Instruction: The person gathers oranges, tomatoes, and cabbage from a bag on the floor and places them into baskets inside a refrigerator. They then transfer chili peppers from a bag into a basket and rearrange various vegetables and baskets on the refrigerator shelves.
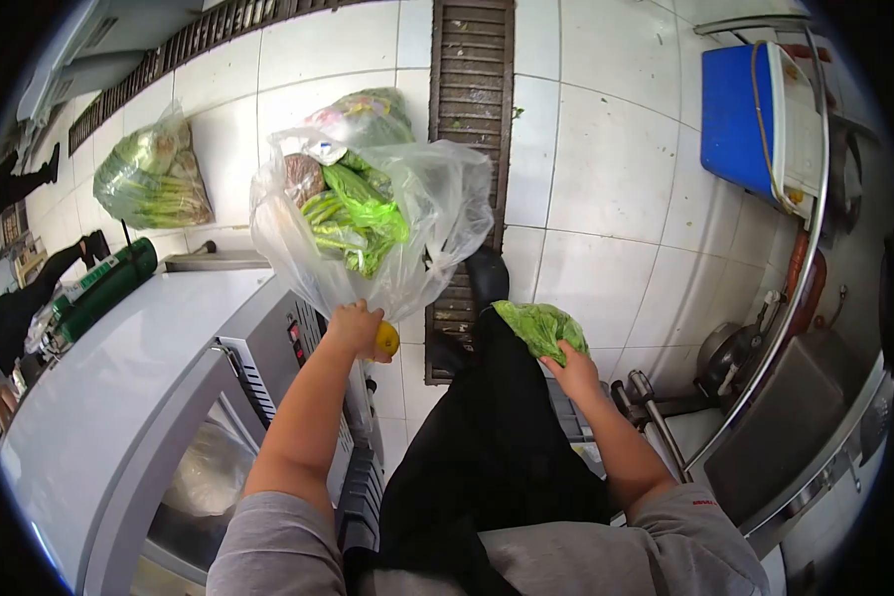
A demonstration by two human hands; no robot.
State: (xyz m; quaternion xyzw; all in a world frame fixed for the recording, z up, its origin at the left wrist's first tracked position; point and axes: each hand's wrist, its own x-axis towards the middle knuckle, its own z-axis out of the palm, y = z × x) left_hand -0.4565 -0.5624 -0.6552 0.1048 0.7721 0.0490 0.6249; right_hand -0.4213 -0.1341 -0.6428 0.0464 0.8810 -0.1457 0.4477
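My left hand [356,331] is closed at the near edge of a large clear plastic bag [447,184], with a round yellow fruit [387,339] held against its fingers. Inside the open bag lie green vegetables [353,214] in thin plastic and a brownish bundle [304,179]. To the right, my right hand [570,372] grips the lower edge of a leafy green vegetable [541,329], above the floor beside my leg.
Another bag of greens [154,174] rests on the tiles at left. A brown drain grate [472,89] runs down the floor. A blue cooler [737,119] and metal rail [815,199] stand right, a white appliance [139,328] left. Co-workers' dark-clad legs [35,298] show far left.
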